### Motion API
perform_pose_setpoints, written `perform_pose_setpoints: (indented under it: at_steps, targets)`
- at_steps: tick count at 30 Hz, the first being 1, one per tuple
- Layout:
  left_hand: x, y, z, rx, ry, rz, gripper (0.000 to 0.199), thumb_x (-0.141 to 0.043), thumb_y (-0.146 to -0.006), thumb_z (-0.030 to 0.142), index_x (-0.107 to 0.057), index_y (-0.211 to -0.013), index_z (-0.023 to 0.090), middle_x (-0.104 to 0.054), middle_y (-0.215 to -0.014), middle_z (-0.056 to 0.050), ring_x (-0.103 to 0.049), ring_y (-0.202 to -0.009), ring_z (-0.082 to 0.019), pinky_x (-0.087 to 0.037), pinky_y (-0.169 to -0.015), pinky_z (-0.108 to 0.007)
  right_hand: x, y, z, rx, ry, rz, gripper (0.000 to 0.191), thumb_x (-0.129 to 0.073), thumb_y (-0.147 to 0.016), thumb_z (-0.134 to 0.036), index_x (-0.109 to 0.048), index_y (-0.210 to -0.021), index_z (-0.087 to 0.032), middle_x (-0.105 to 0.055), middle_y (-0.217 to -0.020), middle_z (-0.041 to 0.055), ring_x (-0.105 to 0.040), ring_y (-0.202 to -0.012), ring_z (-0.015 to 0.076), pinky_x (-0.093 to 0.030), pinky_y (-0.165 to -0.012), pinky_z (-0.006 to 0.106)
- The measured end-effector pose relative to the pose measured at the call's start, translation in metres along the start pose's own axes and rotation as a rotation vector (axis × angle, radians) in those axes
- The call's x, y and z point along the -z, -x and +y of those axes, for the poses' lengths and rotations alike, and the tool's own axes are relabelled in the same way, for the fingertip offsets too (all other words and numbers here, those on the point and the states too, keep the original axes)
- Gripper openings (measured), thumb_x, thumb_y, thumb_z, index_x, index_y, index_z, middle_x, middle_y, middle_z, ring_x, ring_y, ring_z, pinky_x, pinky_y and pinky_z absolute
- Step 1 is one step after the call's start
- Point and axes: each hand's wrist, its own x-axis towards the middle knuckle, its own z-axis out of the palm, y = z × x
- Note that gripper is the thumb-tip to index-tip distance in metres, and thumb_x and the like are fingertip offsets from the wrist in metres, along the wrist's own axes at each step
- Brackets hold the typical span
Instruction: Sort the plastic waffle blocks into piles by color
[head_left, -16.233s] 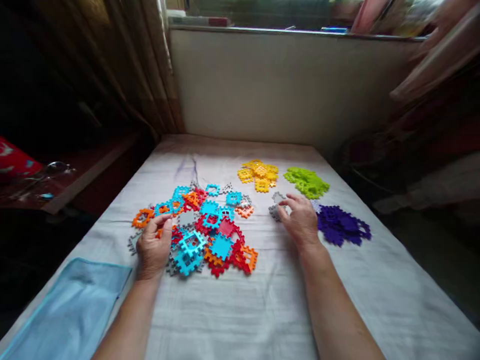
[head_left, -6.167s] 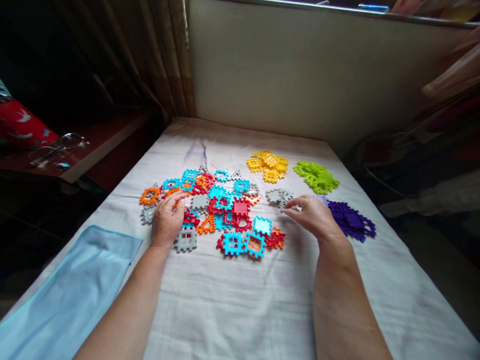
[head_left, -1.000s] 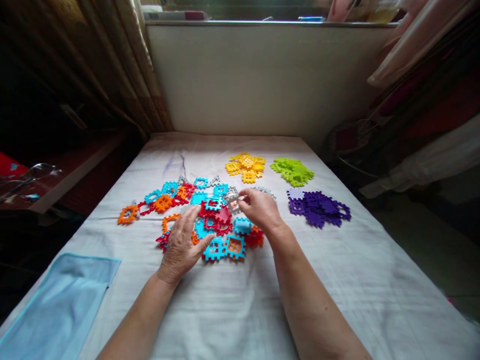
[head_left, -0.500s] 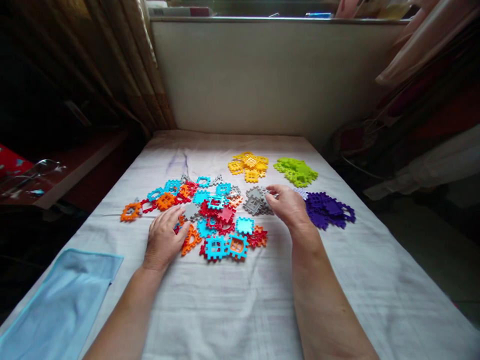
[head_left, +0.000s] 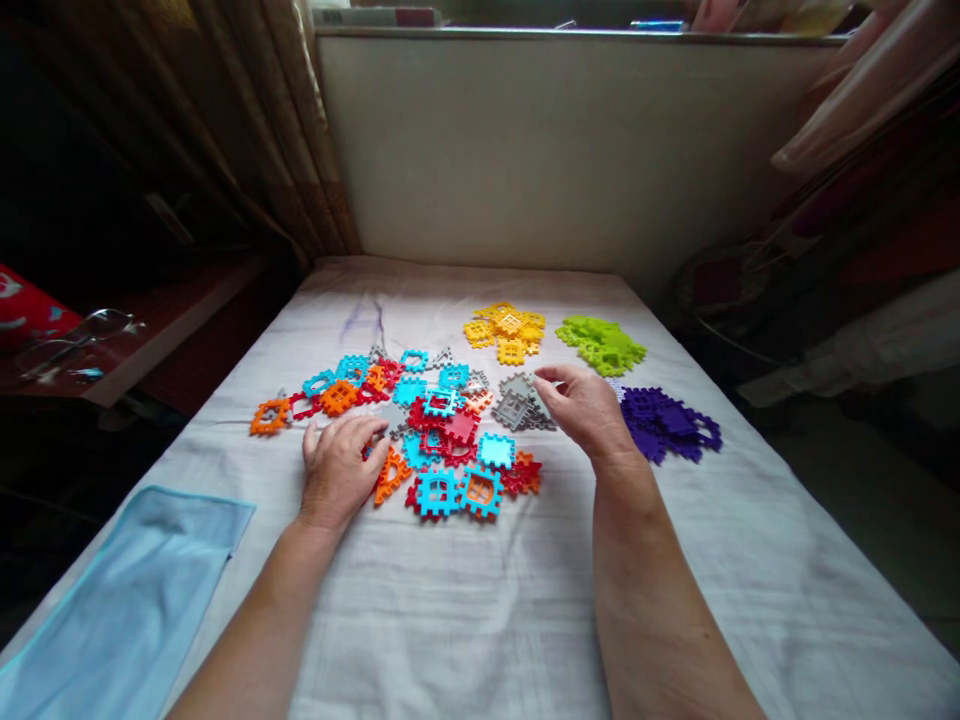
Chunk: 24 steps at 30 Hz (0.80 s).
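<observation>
Flat toothed plastic building tiles lie on a cloth-covered table. My left hand [head_left: 341, 465] rests palm down at the left side of a mixed pile of red, blue, orange and grey tiles. Its fingertips reach a grey tile [head_left: 394, 418], and its thumb is apart from the fingers beside an orange triangular tile [head_left: 391, 475]. My right hand [head_left: 587, 408] hovers at the right edge of a small grey tile pile [head_left: 517, 402]. A gap shows between its thumb and bent forefinger, with nothing visible in it. The other right fingers are partly hidden.
Yellow tiles [head_left: 506, 330] and green tiles [head_left: 602, 346] lie in heaps farther back. Purple tiles [head_left: 667, 422] are heaped right of my right hand. A light blue cloth bag [head_left: 142, 590] lies front left. Behind the table stands a pale panel [head_left: 555, 150].
The view has shifted slightly, moving everything a little to the right. My left fingers have slid a bit farther toward the grey tile. My right hand stays by the grey pile.
</observation>
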Motion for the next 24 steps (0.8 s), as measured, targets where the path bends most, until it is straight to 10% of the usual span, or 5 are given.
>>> perform_pose_setpoints:
  at_steps: [6,15,24]
  targets:
    - [0.006,-0.001,0.006,-0.007,-0.087,-0.034,0.02,-0.056,-0.086,0.034,-0.068,-0.098,0.023,-0.056,-0.142,-0.011,-0.042,-0.138,-0.035,-0.004,-0.115,-0.07,-0.001,0.0,0.0,0.019,-0.019,0.018,0.026,-0.058,-0.084,-0.032,-0.078,-0.099,-0.023,-0.077,-0.091,0.0051,-0.068,-0.075,0.0185,-0.05,-0.074,0.029]
    - [0.008,-0.014,0.006,0.048,-0.073,-0.121,0.032,-0.057,-0.085,0.043,-0.06,-0.11,0.024,-0.069,-0.122,-0.009,-0.057,-0.122,-0.028,-0.002,-0.116,-0.067,-0.001,0.003,-0.008,0.033,-0.029,0.003,0.024,-0.06,-0.083,-0.032,-0.078,-0.096,-0.023,-0.077,-0.089,0.0048,-0.068,-0.072,0.018,-0.049,-0.072,0.029]
    - [0.011,-0.022,-0.014,0.141,-0.043,-0.098,0.032,-0.059,-0.084,0.043,-0.063,-0.11,0.026,-0.074,-0.108,-0.007,-0.063,-0.11,-0.03,-0.022,-0.114,-0.062,-0.004,0.003,-0.01,0.091,-0.072,-0.038,0.025,-0.058,-0.084,-0.032,-0.076,-0.099,-0.023,-0.077,-0.098,0.0052,-0.069,-0.079,0.0187,-0.05,-0.078,0.03]
